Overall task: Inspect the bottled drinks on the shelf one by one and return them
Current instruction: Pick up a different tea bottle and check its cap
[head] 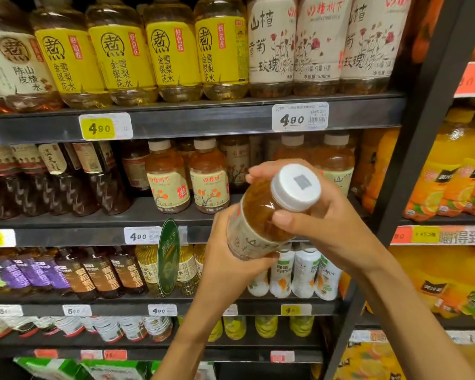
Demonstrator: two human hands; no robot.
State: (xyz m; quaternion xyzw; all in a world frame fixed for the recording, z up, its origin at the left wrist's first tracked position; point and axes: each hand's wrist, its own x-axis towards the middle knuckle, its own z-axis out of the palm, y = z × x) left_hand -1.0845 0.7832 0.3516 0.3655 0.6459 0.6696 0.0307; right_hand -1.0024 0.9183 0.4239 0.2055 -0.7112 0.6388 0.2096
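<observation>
The amber tea bottle point(261, 223) is cradled low by the left hand point(228, 259) and gripped near its white cap point(295, 187) by the right hand point(321, 223). Full, smooth plastic: probably hefty and slippery. It is best held round the labelled body.

Two bare arms come up from the bottom of the picture. The left hand point(225, 267) and the right hand point(327, 215) wear no gloves. No sleeves show on the arms. There are no rings, no watch and no bands. The nails on the fingers point(283, 216) are short and plain.
</observation>
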